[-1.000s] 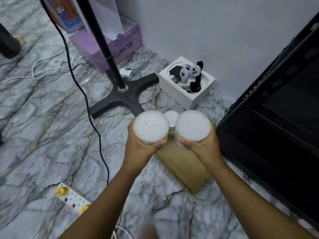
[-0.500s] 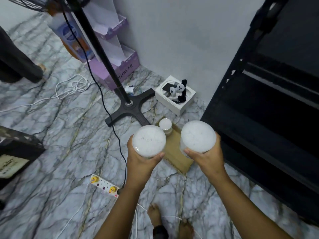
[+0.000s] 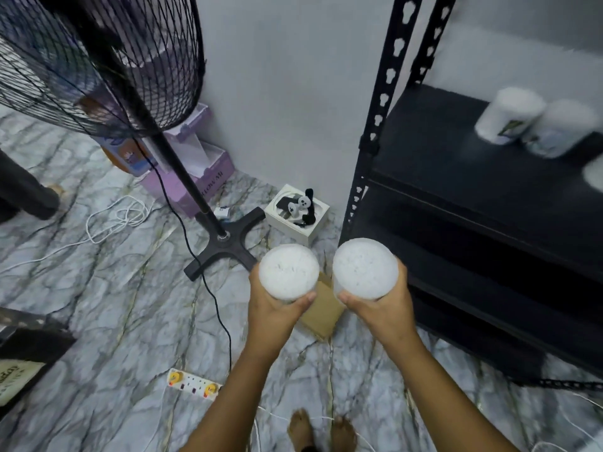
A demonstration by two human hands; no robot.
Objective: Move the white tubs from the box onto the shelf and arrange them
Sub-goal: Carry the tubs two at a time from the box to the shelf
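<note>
Nearest, at the bottom edge of the floor (image 3: 98, 288): two bare feet (image 3: 321, 430), white cords trailing beside them. A little further out, a white power strip (image 3: 192, 383) with yellow plugs, lying flat on the marble.

Above that, held up over the floor: left hand (image 3: 274, 308), fingers curled round a white tub (image 3: 288, 271), thumb pressed against its near side. Just beside it, right hand (image 3: 378, 308), likewise wrapped round a second white tub (image 3: 364, 268), thumb on the near wall. Both tubs upright, lids toward the camera, close together but not touching. Underneath and between the hands, partly hidden: a brown cardboard box (image 3: 323, 311) on the floor; contents impossible to tell.

Further on, the cross-shaped base of a black fan (image 3: 225, 246), its pole tilted up to a mesh cage at the top left corner, black cable running down across the marble. Just past the base, near the wall: a small white box (image 3: 297, 216) holding black and white controllers. To its left, against the wall, a purple carton (image 3: 199, 181).

At the right, a black metal shelf (image 3: 440, 151). On its upper board, toward the far right edge, two more white tubs (image 3: 509, 115) standing side by side, blurred, labels unreadable.
</note>
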